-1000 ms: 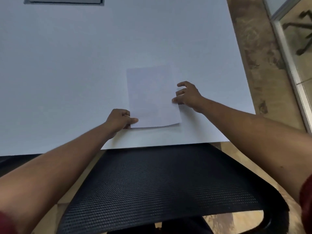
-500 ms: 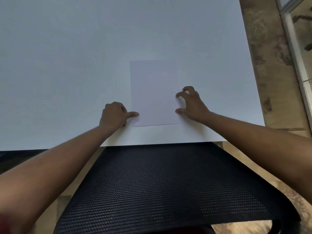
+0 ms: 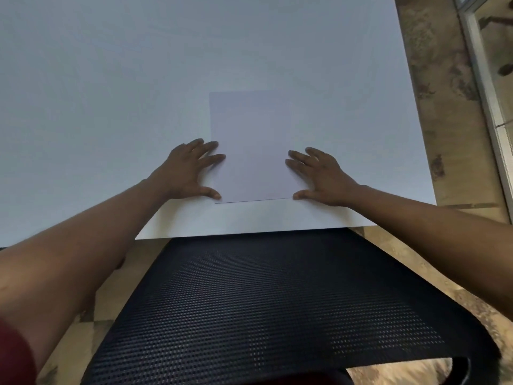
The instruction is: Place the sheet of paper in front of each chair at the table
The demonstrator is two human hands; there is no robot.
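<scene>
A white sheet of paper (image 3: 252, 145) lies flat on the white table (image 3: 111, 93), straight in front of a black mesh chair (image 3: 263, 307). My left hand (image 3: 190, 169) rests flat on the table at the sheet's left edge, fingers spread, fingertips and thumb touching the paper. My right hand (image 3: 319, 176) lies flat at the sheet's right edge in the same way, fingers apart. Neither hand grips the sheet.
The table's near edge runs just beyond the chair back, and its right edge ends at a brown patterned floor (image 3: 449, 107). A glass partition with a metal frame (image 3: 483, 79) stands at the far right.
Both hands went from curled fingers pinching the sheet's lower edges to lying flat and spread beside it. The sheet now sits squared to the table edge.
</scene>
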